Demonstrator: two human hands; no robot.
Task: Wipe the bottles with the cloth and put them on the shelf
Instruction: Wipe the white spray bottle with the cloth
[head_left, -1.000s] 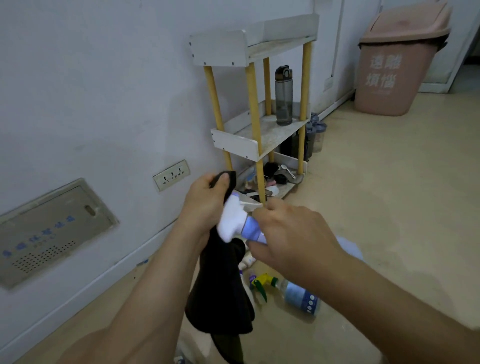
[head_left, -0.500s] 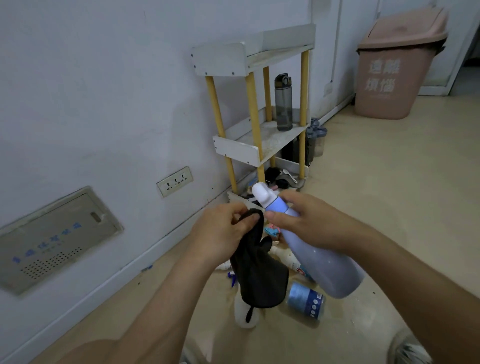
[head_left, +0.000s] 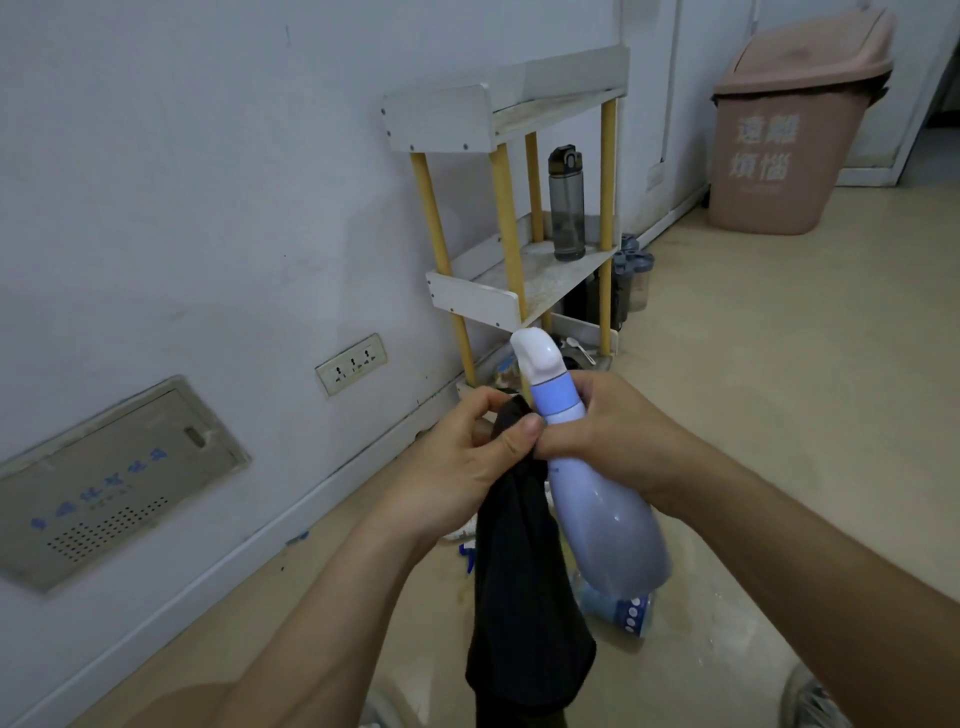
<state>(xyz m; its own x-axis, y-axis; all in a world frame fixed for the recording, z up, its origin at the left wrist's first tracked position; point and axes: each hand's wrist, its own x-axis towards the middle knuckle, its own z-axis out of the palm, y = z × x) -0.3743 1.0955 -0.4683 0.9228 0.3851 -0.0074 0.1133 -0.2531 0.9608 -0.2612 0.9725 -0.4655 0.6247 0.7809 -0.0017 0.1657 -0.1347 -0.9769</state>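
Beige floor (head_left: 779, 415) runs along a white wall (head_left: 208, 208), & the shelf (head_left: 470, 301) w/ yellow posts stands against it, well ahead of you. One grey water bottle (head_left: 566, 208) is upright on its middle tier, w/ a pink bin (head_left: 779, 156) further back.

Your right hand (head_left: 618, 441) has its fingers curled round the neck & shoulder of the lavender spray bottle (head_left: 602, 519). It holds the bottle in the air btw you & the shelf, white trigger head (head_left: 535, 353) up, base tilted down toward your right. Your left hand (head_left: 457, 467) pinches the black cloth (head_left: 519, 597) btw thumb & fingers, right against the bottle's neck by the blue collar. The rest of the cloth hangs loose beside the body.

What's changed: a sec ago the cloth was bunched over the trigger head, w/ the bottle pointing across at your left hand. Half a sec ago the head was already bare & the bottle was swinging up. Now it's nearer upright & the cloth sits at the neck. So the head is prob. done & the wipe is moving down to the body, which is uncovered. This one isn't ready for the shelf yet.

At least one more blue-label bottle (head_left: 623, 610) lies on the floor under your hands, so by my read the task is early-to-mid.
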